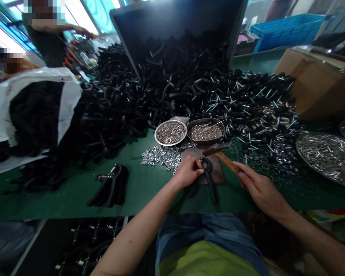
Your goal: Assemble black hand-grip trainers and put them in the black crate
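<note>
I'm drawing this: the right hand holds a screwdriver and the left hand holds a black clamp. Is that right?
The tool is wrong: the head view shows the right hand holding a hammer. The left hand does hold a black clamp.

Green tabletop (146, 191) lies open between the clamps (115, 188) and left hand (188, 171); 2 bowls (171, 145) and loose nuts (166, 157) block the way ahead.

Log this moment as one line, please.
left hand: holding black clamp over square plate | right hand: gripping hammer | green table: more clamps at left
</note>
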Action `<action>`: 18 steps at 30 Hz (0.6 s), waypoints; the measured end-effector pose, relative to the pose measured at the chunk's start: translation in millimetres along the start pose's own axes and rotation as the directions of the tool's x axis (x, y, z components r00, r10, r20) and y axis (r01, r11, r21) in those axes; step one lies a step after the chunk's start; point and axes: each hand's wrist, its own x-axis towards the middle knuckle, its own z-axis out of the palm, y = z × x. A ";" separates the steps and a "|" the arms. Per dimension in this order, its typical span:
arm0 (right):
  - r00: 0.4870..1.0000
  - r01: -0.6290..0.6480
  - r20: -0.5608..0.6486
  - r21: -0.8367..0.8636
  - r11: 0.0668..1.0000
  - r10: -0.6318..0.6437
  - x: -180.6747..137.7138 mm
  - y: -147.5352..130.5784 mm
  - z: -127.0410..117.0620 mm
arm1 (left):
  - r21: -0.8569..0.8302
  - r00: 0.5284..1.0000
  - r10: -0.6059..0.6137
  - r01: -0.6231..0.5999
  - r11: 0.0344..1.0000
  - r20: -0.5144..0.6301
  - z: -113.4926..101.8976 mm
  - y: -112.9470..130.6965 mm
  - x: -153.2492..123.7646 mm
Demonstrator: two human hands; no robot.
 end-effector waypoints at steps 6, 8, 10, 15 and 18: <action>0.973 0.176 -0.159 0.060 0.983 -0.165 -24.1 -16.9 -16.4 | 0.117 0.970 0.076 -0.050 0.992 -0.231 6.0 -2.3 -24.3; 0.926 0.268 -0.284 0.026 0.963 -0.250 -31.0 -14.9 -15.5 | 0.203 0.935 0.090 -0.020 0.979 -0.343 10.7 -1.9 -38.5; 0.909 0.321 -0.253 -0.085 0.943 -0.332 -30.6 -8.7 -9.4 | 0.274 0.916 0.087 0.026 0.961 -0.392 15.1 -0.7 -50.3; 0.962 0.270 0.091 -0.205 0.941 -0.256 -18.0 -8.0 -4.3 | 0.374 0.932 0.029 0.117 0.920 -0.362 20.4 2.6 -58.9; 0.960 0.262 -0.066 -0.132 0.956 -0.272 -21.2 -13.2 -8.3 | 0.401 0.932 0.027 0.129 0.907 -0.361 20.6 3.4 -56.3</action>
